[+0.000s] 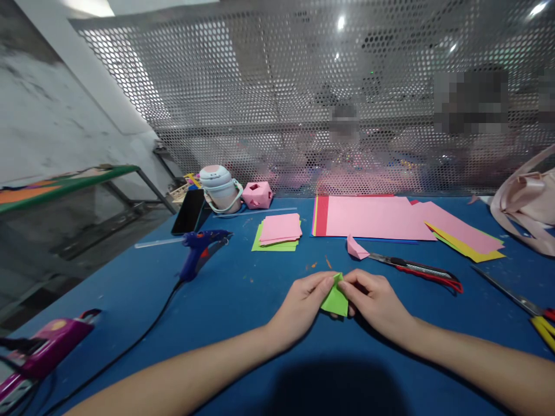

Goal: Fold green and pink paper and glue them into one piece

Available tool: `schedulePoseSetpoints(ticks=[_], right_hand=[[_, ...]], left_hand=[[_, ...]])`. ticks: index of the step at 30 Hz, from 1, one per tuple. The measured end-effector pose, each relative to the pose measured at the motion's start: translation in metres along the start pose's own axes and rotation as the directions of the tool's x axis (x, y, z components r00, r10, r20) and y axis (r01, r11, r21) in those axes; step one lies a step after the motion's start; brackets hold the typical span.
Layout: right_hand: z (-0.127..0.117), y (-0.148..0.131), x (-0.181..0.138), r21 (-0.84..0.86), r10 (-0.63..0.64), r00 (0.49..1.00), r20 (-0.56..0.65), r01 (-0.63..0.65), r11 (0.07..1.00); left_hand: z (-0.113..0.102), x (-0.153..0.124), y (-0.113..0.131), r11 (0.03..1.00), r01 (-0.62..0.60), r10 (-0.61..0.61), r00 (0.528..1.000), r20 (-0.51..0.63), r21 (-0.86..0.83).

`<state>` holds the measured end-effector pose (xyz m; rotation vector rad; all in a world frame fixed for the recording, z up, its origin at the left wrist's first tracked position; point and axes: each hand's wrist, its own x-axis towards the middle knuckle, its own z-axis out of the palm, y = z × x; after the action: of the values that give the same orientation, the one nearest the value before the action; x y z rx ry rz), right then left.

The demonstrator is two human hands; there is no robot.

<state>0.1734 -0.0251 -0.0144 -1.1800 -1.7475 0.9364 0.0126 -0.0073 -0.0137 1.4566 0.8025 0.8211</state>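
Note:
A small piece of folded green paper (pixel 336 301) is held between both hands above the blue table. My left hand (pixel 304 300) pinches its left edge, thumb on top. Along the right edge, my right hand (pixel 373 297) grips it with thumb and fingers. The fingers beneath the paper are mostly hidden. Just beyond my right hand lie a folded pink paper piece (pixel 356 248) and a utility knife (pixel 420 268) with a black and red handle. A stack of pink paper squares (pixel 281 227) rests on green squares (pixel 262 245) farther back.
To the left are a glue gun (pixel 197 248), a magenta power strip (pixel 52 349) and a phone (pixel 189 211). A lidded cup (pixel 220 193) and pink paper cube (pixel 258 195) stand by the mesh panel (pixel 260 104). Coloured sheets (pixel 368 216), scissors (pixel 524 303) and a bag (pixel 533 199) lie rightward.

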Motion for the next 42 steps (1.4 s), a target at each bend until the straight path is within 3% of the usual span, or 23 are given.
schedulePoseSetpoints(ticks=[15, 27, 36, 42], right_hand=[[0.001, 0.0035, -0.0018, -0.039, -0.004, 1.0, 0.006, 0.004, 0.999], [0.002, 0.0056, -0.0006, 0.006, -0.001, 0.999, -0.046, 0.002, 1.0], [-0.0003, 0.0048, -0.0023, -0.215, -0.201, 0.977, -0.068, 0.182, 0.96], [-0.0005, 0.0055, -0.0016, -0.223, -0.22, 0.974, -0.062, 0.201, 0.954]], left_hand=[[-0.0014, -0.0005, 0.001, 0.974, -0.054, 0.076, 0.993, -0.095, 0.218], [-0.0021, -0.002, -0.0007, 0.917, -0.13, 0.172, 0.982, -0.08, 0.378], [0.0012, -0.0043, -0.0013, 0.858, -0.187, 0.231, 0.972, -0.033, 0.479], [0.0007, -0.0046, -0.0007, 0.842, -0.198, 0.244, 0.97, -0.025, 0.502]])
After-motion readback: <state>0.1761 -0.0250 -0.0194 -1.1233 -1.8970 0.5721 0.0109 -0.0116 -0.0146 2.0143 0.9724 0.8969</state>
